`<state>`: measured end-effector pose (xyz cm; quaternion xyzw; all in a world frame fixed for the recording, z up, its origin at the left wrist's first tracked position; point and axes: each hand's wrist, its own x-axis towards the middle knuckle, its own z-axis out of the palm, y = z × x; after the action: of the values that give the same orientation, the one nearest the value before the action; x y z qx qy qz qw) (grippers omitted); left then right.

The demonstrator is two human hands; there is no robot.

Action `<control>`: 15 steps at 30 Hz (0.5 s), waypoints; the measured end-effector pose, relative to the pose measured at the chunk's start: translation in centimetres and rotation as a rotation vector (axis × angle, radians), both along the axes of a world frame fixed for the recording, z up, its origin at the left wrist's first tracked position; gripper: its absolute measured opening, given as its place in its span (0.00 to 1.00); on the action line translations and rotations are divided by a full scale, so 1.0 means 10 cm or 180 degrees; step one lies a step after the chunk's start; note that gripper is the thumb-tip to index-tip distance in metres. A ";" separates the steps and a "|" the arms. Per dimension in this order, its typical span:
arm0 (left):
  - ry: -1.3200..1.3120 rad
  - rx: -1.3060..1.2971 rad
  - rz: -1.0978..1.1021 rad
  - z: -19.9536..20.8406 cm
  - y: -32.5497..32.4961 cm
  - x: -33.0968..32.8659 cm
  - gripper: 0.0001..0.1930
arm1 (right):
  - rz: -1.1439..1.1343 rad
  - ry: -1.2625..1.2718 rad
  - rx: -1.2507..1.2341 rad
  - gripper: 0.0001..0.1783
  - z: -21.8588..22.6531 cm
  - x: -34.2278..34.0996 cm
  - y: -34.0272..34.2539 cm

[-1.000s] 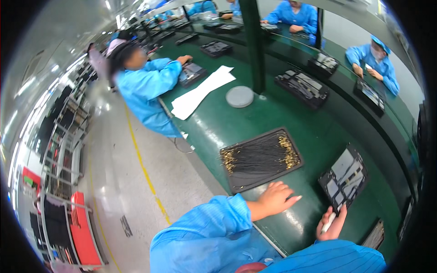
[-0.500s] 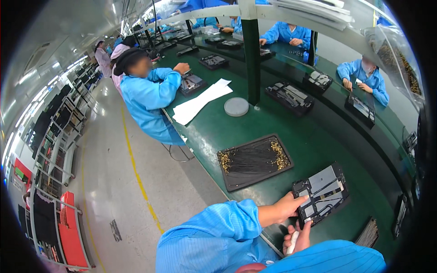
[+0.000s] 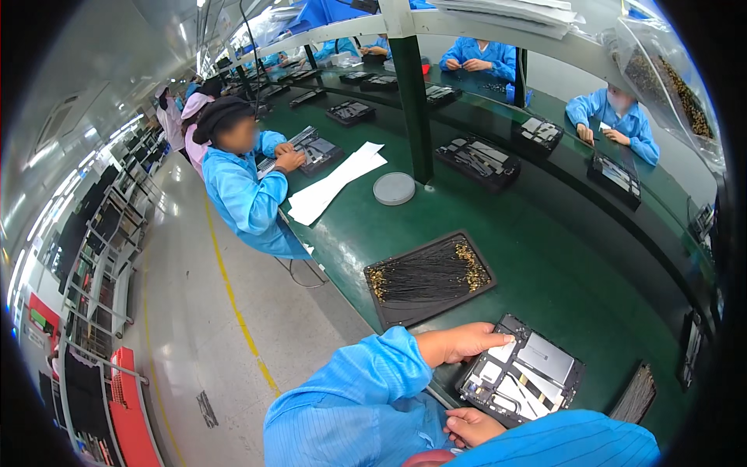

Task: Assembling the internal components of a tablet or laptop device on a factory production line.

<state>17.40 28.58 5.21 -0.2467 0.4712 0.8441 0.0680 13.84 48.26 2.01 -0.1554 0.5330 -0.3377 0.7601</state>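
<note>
My left hand [image 3: 464,342] grips the upper left edge of an opened tablet [image 3: 537,362], its thumb on the face and its fingers out of sight underneath. Grey and white panels, black strips and a dark frame show inside the tablet, which lies tilted over the green table's near edge. By the lower left corner of the tablet is my right hand [image 3: 475,427], its fingers curled together; whatever they may hold is hidden. Just beyond the tablet sits a black tray [image 3: 412,317] of thin black cables with gold-coloured ends.
A second bundle of dark cables [image 3: 634,395] lies right of the tablet. Further along the green table [image 3: 342,257] are a round grey lid [image 3: 394,188] and white paper sheets [image 3: 336,185]. A dark green post [image 3: 412,109] rises mid-table. A co-worker [image 3: 241,179] sits at the left.
The tablet has turned and come down nearer to me, my left hand still on it. My right hand has drawn down and left; the white tool in it no longer shows.
</note>
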 end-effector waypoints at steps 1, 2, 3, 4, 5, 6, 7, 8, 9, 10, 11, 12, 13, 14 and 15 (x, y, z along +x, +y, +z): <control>0.0056 0.0065 0.0046 -0.04 0.01 -0.02 0.22 | -0.0017 0.0000 -0.0004 0.18 -0.01 0.00 0.00; 0.0056 0.0062 0.0030 -0.08 0.01 -0.04 0.22 | -0.0022 -0.0057 -0.0040 0.19 -0.01 0.00 0.00; 0.0019 0.0066 0.0158 -0.11 0.02 -0.05 0.22 | -0.0025 -0.0114 -0.0075 0.19 -0.03 0.00 0.01; -0.0011 0.0069 0.0281 -0.08 0.02 -0.06 0.22 | -0.0043 -0.0108 -0.0080 0.19 -0.05 -0.01 0.00; -0.0102 0.0026 0.0473 -0.04 0.04 -0.09 0.23 | -0.0140 -0.0081 -0.0066 0.19 -0.08 -0.02 0.01; -0.0098 0.0024 0.0456 -0.01 0.06 -0.11 0.23 | -0.0237 -0.0055 -0.0050 0.20 -0.10 -0.03 0.01; -0.0165 -0.0297 0.0544 0.01 0.07 -0.12 0.23 | -0.0269 -0.0003 -0.0088 0.20 -0.08 -0.03 -0.01; -0.0233 -0.0616 0.0630 0.03 0.07 -0.14 0.24 | -0.0270 -0.0004 -0.0092 0.20 -0.04 -0.03 -0.03; -0.0223 -0.0761 0.0638 0.01 0.09 -0.15 0.25 | -0.0205 0.0007 -0.0055 0.20 0.04 -0.03 -0.07; -0.0225 -0.0763 0.0637 0.02 0.10 -0.14 0.25 | -0.0140 0.0016 -0.0019 0.21 0.10 -0.03 -0.09; -0.0215 -0.0920 0.0638 0.03 0.11 -0.14 0.25 | -0.0141 0.0013 -0.0020 0.21 0.10 -0.04 -0.08; -0.0208 -0.1073 0.0629 0.03 0.11 -0.14 0.25 | -0.0165 -0.0046 -0.0046 0.21 0.10 -0.05 -0.09; -0.0215 -0.1078 0.0637 -0.01 0.12 -0.13 0.25 | -0.0170 -0.0105 -0.0079 0.21 0.10 -0.05 -0.09; -0.0139 -0.1376 0.0653 -0.07 0.12 -0.13 0.25 | -0.0161 -0.0111 -0.0082 0.21 0.10 -0.05 -0.09; -0.0061 -0.1674 0.0668 -0.12 0.13 -0.13 0.24 | -0.0099 -0.0114 -0.0083 0.21 0.10 -0.05 -0.10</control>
<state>16.08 29.88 4.03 -0.3113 0.6453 0.6929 -0.0816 13.31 47.23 3.04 -0.1508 0.5172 -0.3591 0.7621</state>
